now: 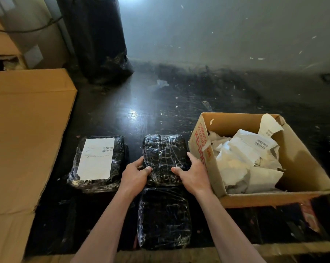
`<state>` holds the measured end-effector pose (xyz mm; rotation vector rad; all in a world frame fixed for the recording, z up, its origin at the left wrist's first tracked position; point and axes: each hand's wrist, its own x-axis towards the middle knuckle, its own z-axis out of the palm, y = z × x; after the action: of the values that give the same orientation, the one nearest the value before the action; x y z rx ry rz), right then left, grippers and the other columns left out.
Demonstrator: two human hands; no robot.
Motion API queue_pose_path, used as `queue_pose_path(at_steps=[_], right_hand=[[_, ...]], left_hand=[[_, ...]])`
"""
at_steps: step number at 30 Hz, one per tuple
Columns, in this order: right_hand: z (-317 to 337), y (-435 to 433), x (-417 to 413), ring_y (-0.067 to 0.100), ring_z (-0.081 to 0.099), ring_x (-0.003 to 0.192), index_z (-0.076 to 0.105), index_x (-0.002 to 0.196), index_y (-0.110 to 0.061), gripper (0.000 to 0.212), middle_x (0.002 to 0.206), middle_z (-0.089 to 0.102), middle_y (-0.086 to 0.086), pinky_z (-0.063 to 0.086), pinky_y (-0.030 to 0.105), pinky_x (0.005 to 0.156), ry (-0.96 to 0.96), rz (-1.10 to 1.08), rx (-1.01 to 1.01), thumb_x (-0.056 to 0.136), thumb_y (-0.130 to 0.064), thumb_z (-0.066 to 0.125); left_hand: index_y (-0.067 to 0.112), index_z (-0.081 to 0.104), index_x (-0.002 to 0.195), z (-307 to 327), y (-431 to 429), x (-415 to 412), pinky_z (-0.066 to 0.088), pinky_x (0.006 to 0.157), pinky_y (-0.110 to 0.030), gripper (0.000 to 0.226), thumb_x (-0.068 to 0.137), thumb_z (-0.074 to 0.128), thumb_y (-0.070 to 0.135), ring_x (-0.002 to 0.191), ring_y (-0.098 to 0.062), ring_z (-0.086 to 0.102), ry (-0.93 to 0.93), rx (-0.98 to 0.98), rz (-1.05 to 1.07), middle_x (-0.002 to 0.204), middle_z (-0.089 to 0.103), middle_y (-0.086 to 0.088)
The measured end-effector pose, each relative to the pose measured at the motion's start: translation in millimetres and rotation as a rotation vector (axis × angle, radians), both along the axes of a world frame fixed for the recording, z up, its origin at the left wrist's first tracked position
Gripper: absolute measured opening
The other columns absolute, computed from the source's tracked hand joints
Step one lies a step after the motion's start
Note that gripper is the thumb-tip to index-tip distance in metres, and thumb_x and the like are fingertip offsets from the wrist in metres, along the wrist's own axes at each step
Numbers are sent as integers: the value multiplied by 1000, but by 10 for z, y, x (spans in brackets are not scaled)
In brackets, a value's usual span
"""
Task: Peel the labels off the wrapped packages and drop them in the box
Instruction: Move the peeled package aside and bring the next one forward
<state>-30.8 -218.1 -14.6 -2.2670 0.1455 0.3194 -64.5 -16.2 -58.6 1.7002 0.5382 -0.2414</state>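
Observation:
A black plastic-wrapped package [164,152] with no label on its top lies in the middle of the dark floor. My left hand [134,174] grips its near left edge and my right hand [192,172] grips its near right edge. To its left lies another wrapped package [120,149] bearing a white label [96,158] with barcodes. A third bare wrapped package [163,217] lies just in front, between my forearms. An open cardboard box [302,168] on the right holds several crumpled white labels [242,158].
A large brown carton [25,133] stands close on the left. A tall black-wrapped bundle [97,38] stands at the back by the wall. Paper scraps dot the glossy dark floor [160,103]. More dark wrapped goods lie at the lower right.

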Motion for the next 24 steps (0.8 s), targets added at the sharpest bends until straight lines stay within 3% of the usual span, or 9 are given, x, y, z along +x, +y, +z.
queue_pose_path(at_steps=[6,10,16,18,21,24], right_hand=[[253,-110,-515,19,40,143,38,153,-24,85,156,44,-1,36,38,115,-44,30,37,82,-41,82],[321,-239,-867,18,44,140,41,151,-23,83,152,48,1,39,36,112,-60,65,47,81,-38,84],[257,-403,-1366,19,45,138,40,151,-23,82,149,50,3,40,33,109,-24,87,91,82,-30,84],[194,-440,-1492,18,45,138,39,152,-22,83,149,50,3,40,32,109,-5,97,95,83,-28,84],[79,-503,-1620,18,45,138,39,152,-23,82,149,49,2,40,32,109,42,96,103,83,-27,83],[1,-568,-1670,18,46,137,40,151,-26,82,149,49,1,42,34,108,74,95,113,83,-27,84]], left_hand=[[70,62,107,328,-72,-552,57,92,-45,52,91,66,21,93,-14,75,-64,-7,15,99,78,10],[42,52,140,519,-173,-974,61,83,-33,54,97,65,12,85,-8,75,-68,-3,40,105,72,11],[30,55,142,491,-306,-1457,60,70,-26,52,99,57,1,89,-15,75,-23,-87,62,108,73,-2],[30,54,141,435,-347,-1581,62,71,-30,52,99,57,0,86,-14,75,-11,-50,61,106,72,1],[29,52,145,314,-385,-1727,60,77,-51,54,98,60,3,84,-22,73,37,-31,63,108,71,-5],[24,52,145,264,-444,-1816,62,72,-32,54,98,59,0,89,-16,73,34,-87,71,112,69,-5]])
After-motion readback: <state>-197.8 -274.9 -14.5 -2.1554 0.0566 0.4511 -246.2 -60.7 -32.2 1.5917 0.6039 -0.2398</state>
